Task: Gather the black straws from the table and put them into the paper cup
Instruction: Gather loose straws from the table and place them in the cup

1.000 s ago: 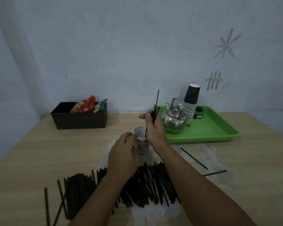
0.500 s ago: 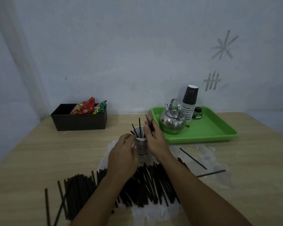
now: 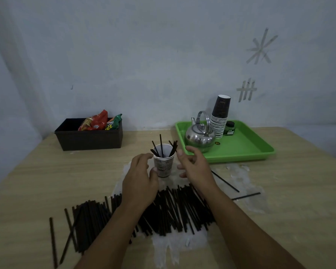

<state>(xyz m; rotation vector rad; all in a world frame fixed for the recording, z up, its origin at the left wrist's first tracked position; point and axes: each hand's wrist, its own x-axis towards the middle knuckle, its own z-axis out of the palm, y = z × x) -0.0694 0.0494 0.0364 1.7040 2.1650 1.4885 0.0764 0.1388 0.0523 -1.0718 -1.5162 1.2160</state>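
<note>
Head view: most straws lie heaped near, two strays to the right. Beyond them, the cup is touched by the left hand; the right hand, opened and empty, has just released a bunch into it.

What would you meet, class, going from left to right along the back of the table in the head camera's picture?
Black box holding snack packets → paper cup with black straws standing in it → steel kettle → stack of paper cups → small dark jar, the last three on the green tray.
</note>
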